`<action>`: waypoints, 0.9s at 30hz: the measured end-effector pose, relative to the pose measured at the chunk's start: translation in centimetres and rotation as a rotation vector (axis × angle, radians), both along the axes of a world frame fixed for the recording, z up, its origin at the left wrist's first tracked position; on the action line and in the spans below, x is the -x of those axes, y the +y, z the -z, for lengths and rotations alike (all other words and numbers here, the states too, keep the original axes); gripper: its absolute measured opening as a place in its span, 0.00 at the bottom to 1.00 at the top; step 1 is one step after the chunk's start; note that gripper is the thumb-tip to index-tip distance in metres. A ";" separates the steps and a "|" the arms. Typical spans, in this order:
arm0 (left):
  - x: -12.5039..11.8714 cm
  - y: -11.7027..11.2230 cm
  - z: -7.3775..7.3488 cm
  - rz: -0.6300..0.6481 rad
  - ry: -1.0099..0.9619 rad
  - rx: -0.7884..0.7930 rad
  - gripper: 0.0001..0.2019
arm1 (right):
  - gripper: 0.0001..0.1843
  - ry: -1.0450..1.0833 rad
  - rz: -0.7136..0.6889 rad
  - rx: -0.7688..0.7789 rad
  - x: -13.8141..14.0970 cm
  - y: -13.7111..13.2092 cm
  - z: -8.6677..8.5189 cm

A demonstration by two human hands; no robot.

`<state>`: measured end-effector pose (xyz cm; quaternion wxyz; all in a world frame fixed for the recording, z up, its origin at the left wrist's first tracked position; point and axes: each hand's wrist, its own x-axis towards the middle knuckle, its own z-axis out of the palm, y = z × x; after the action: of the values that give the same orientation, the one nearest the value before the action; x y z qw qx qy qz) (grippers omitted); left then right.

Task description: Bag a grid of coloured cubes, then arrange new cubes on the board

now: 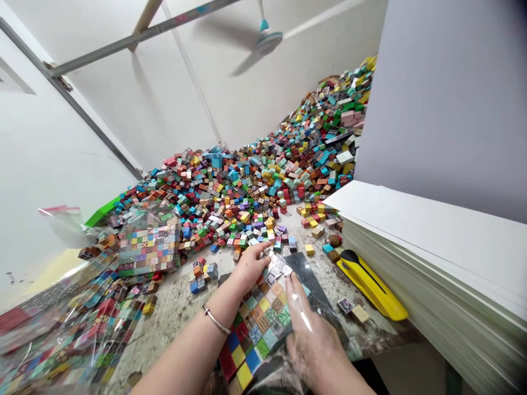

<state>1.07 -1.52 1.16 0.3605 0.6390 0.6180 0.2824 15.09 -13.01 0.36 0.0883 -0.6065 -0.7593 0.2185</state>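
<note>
Over block grid (263, 312): left hand (250, 265) outstretched, right hand (310, 332) apparently touching.

Bright, diffuse light from out of frame washes a white wall (239, 104). Glare streaks film (303, 319) on the right hand (317, 343). Fan (269, 41) blades blur, a lower-left bag (61, 337) smears, and wide-angle distortion stretches a paper stack (432, 269) below a darkened upper-right corner.

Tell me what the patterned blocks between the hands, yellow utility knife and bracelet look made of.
Patterned blocks: probably smooth plastic, given crisp-edged printed faces; wood stays possible. Yellow utility knife: apparently plastic, by its smooth molded casing. Bracelet: likely polished metal, silvery with highlights.
</note>
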 end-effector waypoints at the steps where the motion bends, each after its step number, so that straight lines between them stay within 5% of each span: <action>1: 0.1 0.1 0.3 0.005 0.025 -0.034 0.21 | 0.48 0.000 -0.006 -0.026 0.0 0.0 0.2; 17: -0.2 -0.4 1.2 -0.003 0.377 -0.282 0.16 | 0.50 0.081 -0.119 -0.404 -0.9 -0.4 4.2; 22: -0.3 -0.6 1.0 -0.004 0.399 -0.276 0.15 | 0.47 0.143 -0.121 -0.373 -1.2 -0.2 4.7; 27: -0.5 -0.7 0.8 0.001 0.407 -0.264 0.14 | 0.42 0.219 -0.091 -0.264 -1.2 0.3 3.3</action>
<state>1.56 -2.19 0.40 0.1420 0.7246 0.6353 0.2262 16.29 -12.67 -2.89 0.2394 -0.5271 -0.7940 0.1856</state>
